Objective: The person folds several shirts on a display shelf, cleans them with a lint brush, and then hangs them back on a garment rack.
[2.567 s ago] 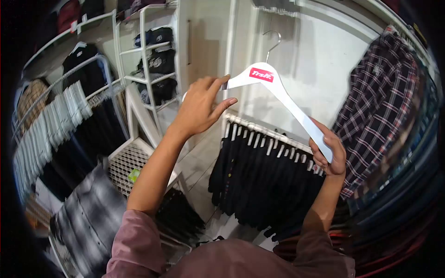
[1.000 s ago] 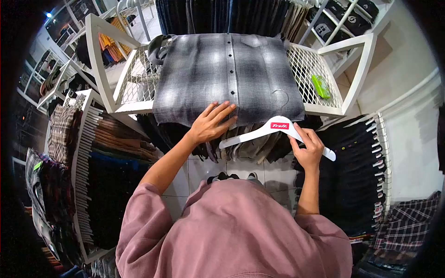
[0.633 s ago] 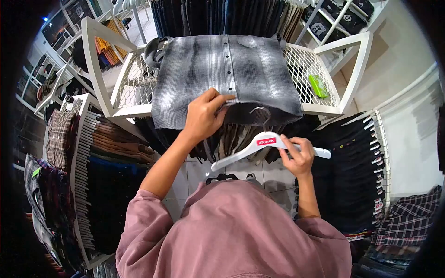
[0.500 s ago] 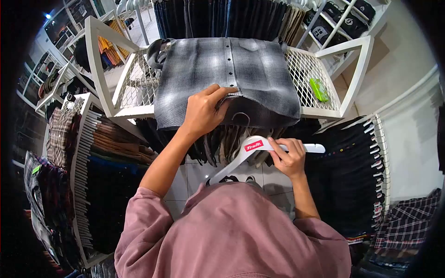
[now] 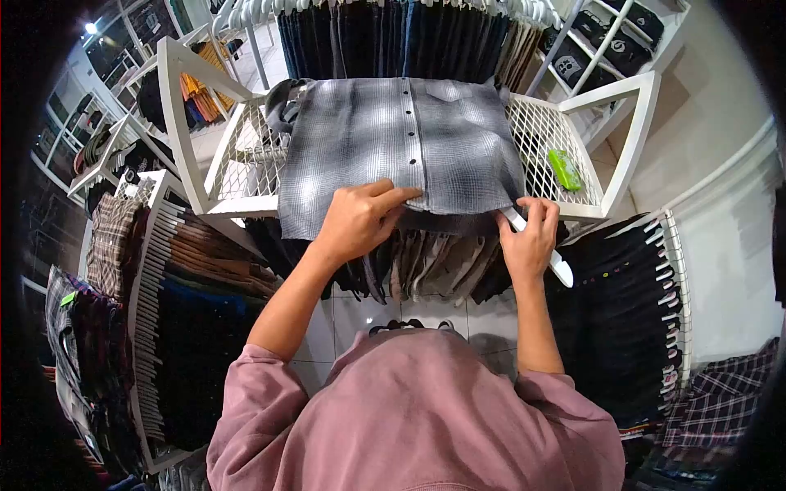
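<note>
A grey and white plaid shirt (image 5: 352, 139) lies buttoned, front up, on a white mesh rack shelf (image 5: 237, 164). My left hand (image 5: 360, 217) pinches the shirt's bottom hem beside the button placket and lifts it a little. In my right hand (image 5: 530, 237) is a white clothes hanger (image 5: 561, 268), gripped near one end. That end sticks out below my fingers, while the rest of the hanger is hidden under the shirt's right lower part.
A bright green packet (image 5: 564, 169) lies on the mesh to the right. Dark trousers on hangers (image 5: 622, 319) hang at the right, and more hanging trousers (image 5: 205, 327) are at the left. Behind the shelf hangs a row of dark trousers (image 5: 393, 41).
My right hand has moved up and slid the hanger under the shirt's hem, so its hook and red label no longer show. My left hand, still pinching the hem, sits slightly lower.
</note>
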Motion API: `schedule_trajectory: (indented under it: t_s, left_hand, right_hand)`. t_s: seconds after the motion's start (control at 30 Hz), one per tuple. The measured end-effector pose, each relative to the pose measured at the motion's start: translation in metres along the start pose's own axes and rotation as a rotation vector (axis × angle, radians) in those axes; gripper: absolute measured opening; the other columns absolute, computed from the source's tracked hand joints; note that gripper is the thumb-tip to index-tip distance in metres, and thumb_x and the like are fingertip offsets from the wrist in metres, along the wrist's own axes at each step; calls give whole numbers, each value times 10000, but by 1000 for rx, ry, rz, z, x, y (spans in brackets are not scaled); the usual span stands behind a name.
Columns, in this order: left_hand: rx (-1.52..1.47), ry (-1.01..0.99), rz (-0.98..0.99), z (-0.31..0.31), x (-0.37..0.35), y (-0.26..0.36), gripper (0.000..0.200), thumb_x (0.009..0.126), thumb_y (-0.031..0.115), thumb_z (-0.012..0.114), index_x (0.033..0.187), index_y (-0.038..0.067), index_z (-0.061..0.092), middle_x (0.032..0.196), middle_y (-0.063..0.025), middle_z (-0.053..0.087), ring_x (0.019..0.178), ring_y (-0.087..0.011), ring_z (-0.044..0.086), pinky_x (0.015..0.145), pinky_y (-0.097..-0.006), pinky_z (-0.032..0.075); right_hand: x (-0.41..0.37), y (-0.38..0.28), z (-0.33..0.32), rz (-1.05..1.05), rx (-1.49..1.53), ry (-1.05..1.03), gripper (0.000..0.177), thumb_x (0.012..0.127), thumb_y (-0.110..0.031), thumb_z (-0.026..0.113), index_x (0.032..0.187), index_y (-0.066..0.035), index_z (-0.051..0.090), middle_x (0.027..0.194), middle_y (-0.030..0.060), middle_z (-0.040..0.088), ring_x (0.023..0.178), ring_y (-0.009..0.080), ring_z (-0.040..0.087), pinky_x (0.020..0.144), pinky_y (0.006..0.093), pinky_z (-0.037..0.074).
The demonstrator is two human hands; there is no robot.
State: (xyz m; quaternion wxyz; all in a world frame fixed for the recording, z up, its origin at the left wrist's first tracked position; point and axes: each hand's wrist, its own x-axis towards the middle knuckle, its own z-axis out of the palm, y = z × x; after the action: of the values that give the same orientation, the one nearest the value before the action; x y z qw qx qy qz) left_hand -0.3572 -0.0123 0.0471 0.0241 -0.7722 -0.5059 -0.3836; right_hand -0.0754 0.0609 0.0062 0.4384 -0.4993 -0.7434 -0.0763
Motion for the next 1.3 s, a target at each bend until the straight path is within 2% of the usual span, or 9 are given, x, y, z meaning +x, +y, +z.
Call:
schedule_trajectory:
  t_s: [0.17,0.3,0.43,0.5,0.7,0.77,0.83,1.0,1.3]
  left_hand:
    - [-15,-39,4,7,-8,1,401,780,-9,702,1147,148,734,718,-79,557,637,-289,608,583,-420,484]
    - [-26,-43,13,11,-14,4,404,775,-18,697,1141,148,735,710,-77,543,634,-289,605,583,-420,487]
    - [-117,-201,44,0,-12,-3,355,848,255,791,1165,106,730,766,-75,630,658,-258,643,602,-387,502]
    - [-207,-150,-126,-10,-9,-20,531,846,448,789,1214,73,708,892,-171,678,884,-322,665,797,-445,522]
    - [153,-21,-228,12,-23,-95,421,876,301,760,1215,58,696,1067,-133,649,1021,-334,590,914,-436,479]
    - [163,-32,-309,16,-24,-96,370,873,248,758,1193,68,713,1070,-134,639,1048,-333,589,933,-433,471]
    - [185,2,-298,19,-25,-92,320,882,230,744,1156,67,725,1050,-120,639,1032,-325,590,928,-431,468]
    - [278,61,-352,26,-26,-91,284,904,243,728,1125,65,726,1036,-114,638,1025,-313,590,917,-419,456]
    - [323,136,-365,33,-26,-91,282,913,261,718,1123,73,725,1053,-109,649,1026,-304,585,907,-425,441]
  right_hand:
    - [22,-27,27,36,7,-43,530,731,153,645,1212,-70,613,1202,158,497,1054,338,630,871,419,564]
    - [32,-32,76,-17,16,-128,441,810,151,559,1193,-47,651,1153,156,557,1034,348,643,829,400,585]
    - [26,-30,85,37,186,-254,440,809,166,492,1147,-40,684,1086,166,628,1031,369,641,896,471,512]
    - [20,-23,80,-13,199,-251,384,824,107,525,1130,-48,698,1062,166,673,1010,364,640,893,463,487]
    - [22,-3,57,-64,156,-68,277,808,33,601,1058,-42,694,910,157,732,858,369,662,911,406,445]
    - [28,4,46,-60,196,-98,146,839,-119,714,976,-78,684,835,153,716,805,378,700,703,421,536]
    - [33,20,34,-165,237,-156,185,823,-171,755,965,-78,682,856,147,721,813,367,713,666,418,550]
    - [28,56,15,98,-38,-251,387,770,98,577,1095,-53,724,925,187,649,831,398,654,782,454,541]
    - [3,82,-12,162,67,-143,362,734,80,581,1057,-21,711,1046,188,708,950,415,672,860,461,535]
